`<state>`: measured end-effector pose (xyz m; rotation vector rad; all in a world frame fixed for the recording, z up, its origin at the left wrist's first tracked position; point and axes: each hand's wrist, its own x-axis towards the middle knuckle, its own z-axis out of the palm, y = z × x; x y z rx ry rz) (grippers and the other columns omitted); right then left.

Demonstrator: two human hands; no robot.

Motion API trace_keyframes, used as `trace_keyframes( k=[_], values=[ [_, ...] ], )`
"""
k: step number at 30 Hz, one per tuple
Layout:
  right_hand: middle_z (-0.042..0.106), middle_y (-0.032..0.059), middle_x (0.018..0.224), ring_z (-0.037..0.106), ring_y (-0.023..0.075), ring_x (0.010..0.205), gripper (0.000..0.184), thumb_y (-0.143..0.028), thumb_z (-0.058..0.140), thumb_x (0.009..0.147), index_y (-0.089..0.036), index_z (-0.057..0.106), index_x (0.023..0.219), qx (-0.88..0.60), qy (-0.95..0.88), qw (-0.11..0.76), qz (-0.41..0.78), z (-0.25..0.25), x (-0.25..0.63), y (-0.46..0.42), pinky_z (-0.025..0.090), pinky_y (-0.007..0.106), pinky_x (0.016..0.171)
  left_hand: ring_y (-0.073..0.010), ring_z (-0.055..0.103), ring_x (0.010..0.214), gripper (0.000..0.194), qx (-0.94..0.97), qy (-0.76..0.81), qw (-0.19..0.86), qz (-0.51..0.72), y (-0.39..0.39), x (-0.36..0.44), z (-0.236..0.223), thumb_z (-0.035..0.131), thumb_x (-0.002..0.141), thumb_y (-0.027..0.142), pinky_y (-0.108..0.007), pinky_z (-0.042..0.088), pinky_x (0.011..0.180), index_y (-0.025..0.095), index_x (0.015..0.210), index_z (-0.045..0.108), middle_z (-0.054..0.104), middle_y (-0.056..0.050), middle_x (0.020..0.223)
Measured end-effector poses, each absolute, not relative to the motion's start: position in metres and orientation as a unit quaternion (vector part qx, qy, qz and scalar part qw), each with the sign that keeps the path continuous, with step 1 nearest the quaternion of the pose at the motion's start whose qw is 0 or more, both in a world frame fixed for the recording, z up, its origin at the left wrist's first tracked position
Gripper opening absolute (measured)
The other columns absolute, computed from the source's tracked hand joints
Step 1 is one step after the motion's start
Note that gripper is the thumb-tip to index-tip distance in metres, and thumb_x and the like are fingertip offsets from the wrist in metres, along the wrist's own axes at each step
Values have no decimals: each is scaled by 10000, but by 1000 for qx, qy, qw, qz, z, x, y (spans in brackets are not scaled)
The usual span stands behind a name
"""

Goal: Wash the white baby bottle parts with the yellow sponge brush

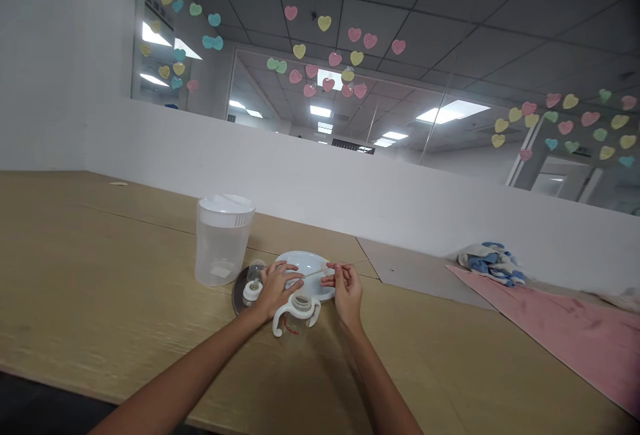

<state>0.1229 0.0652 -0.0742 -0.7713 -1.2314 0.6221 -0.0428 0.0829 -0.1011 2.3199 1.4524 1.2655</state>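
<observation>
My right hand [347,290] pinches a thin, pale stick [316,273] above a white bowl or plate [300,260]. The stick's other end reaches toward the thumb of my left hand [277,287]; contact there is unclear. That hand spreads its fingers over the bowl's left side, close to a clear dome cap [257,269]. A baby bottle [296,328] with white side handles stands uncapped in front, red marks on its clear body. Left of my left hand, a bottle nipple in a white ring [252,290] sits on a dark round mat or plate [237,296].
A tall translucent pitcher [220,248] with a white lid stands at the left. Far right lie a pink cloth [555,322] and a crumpled blue-and-white cloth [493,264]. A white wall [320,182] rises behind the wooden table [125,302], with glass above it.
</observation>
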Motion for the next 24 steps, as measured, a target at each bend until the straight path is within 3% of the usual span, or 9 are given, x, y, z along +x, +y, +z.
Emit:
trace_keyframes(
  k=[7,14,24],
  values=[
    [640,79,869,532,112,538,334,-461,636,670,-160,558,793,-382,-567,679,266,-74,125,71,417,216,400,-269,411,1124,244,764,477,73,429,82,-42,-99,476,853,380,-466,252,949,285,898,696,622,-34,1081],
    [679,98,891,612,176,769,300,-464,573,744,-165,551,753,-399,-601,658,216,-74,135,73,478,288,670,-273,406,1125,246,770,480,73,414,82,-42,-98,477,852,381,-463,247,949,294,897,703,627,-33,1075],
    [687,92,802,636,178,715,279,-460,522,790,-184,484,801,-400,-586,673,209,-76,138,73,487,312,683,-263,402,1128,248,770,483,80,409,79,-41,-95,469,854,379,-460,242,951,299,905,698,626,-16,1085]
  ],
)
